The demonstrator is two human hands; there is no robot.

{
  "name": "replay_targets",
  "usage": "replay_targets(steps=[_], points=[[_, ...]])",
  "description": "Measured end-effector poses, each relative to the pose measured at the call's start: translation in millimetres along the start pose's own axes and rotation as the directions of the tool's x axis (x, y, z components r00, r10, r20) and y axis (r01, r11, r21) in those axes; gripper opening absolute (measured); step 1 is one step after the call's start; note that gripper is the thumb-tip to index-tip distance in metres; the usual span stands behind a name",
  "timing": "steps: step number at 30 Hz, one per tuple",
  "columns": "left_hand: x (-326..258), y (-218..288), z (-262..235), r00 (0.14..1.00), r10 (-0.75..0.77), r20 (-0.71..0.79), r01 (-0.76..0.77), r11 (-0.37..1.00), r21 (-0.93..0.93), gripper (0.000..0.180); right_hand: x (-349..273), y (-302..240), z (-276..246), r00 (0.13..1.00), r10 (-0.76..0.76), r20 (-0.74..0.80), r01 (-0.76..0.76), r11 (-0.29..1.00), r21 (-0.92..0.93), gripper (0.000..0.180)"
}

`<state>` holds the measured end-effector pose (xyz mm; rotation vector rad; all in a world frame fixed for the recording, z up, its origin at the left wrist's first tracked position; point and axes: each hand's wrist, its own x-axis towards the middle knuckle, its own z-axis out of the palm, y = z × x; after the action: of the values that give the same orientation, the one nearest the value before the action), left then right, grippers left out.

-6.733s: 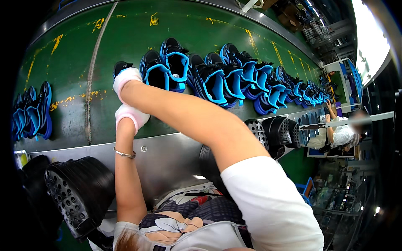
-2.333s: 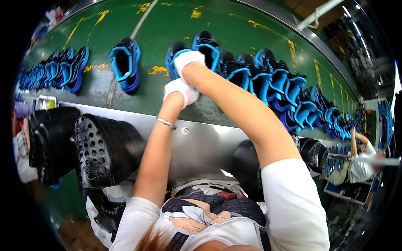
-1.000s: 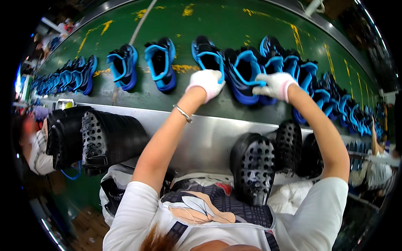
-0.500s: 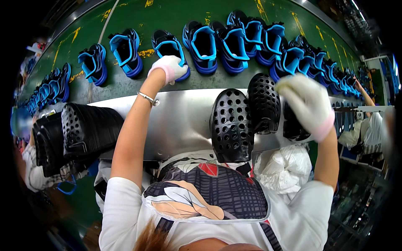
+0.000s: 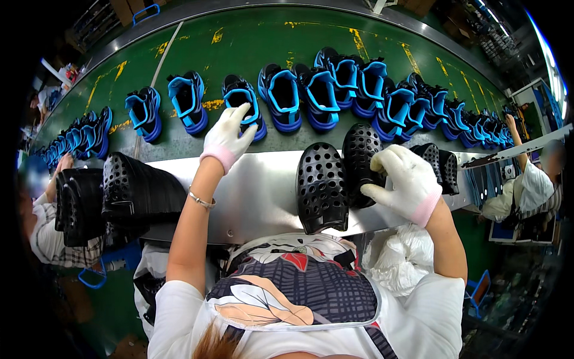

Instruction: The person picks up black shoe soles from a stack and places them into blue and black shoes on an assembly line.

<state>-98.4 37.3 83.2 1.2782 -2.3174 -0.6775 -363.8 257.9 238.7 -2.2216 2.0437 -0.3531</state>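
Black sole (image 5: 363, 157): on the steel shelf (image 5: 263, 191) at 3 o'clock of centre, long axis about 12 to 6, studs up; right hand (image 5: 402, 182) closed on its lower edge. Step, judged: lifting it; next needs a clean pull. Left hand (image 5: 227, 136), fingers spread, rests open on blue shoe (image 5: 244, 106), toe toward 6, on green belt (image 5: 251, 42).

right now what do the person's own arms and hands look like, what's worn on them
Both the left hand and right hand wear white knit gloves with pink cuffs. A thin metal bracelet circles the left wrist. The forearms are bare, and short white sleeves cover the upper arms.
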Motion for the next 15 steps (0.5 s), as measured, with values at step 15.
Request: replay_targets(steps=[15], points=[[-25,86,-42,0.871,0.479,0.112,0.177,-0.093,-0.980,0.097,77,-57,-9,0.811,-0.425,-0.401,0.526,0.830,0.184,0.042]])
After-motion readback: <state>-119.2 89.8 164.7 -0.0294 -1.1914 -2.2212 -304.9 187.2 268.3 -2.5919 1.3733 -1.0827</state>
